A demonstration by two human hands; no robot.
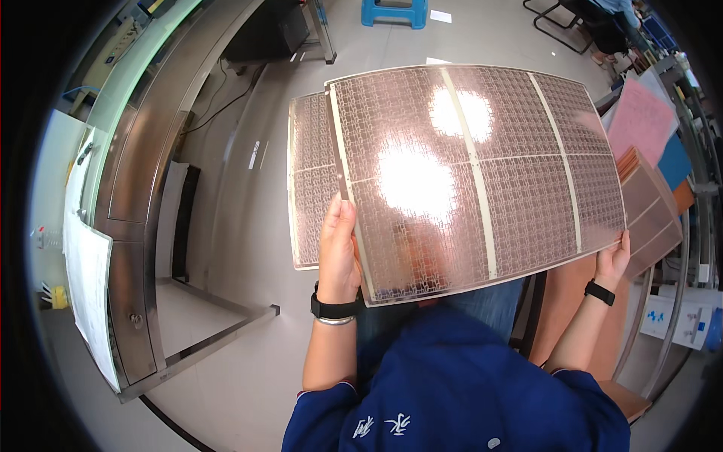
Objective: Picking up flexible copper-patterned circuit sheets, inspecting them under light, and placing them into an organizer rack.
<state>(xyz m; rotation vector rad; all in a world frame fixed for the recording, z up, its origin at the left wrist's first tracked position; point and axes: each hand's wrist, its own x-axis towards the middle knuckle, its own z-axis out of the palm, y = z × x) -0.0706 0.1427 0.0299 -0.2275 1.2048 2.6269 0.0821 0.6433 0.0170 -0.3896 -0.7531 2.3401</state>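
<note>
Gripping a shiny copper-coloured rectangular panel (520, 113) by its left edge, the bare left hand (339, 245) sits mid-frame; the bare right hand (613, 260) clasps the lower right corner; the panel spans upper centre, mostly above both.

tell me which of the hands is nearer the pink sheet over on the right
Right. The right hand holds the front panel by its lower right corner, below the pink sheet in the picture; the left hand is farther off, at the panel's left edge.
</note>
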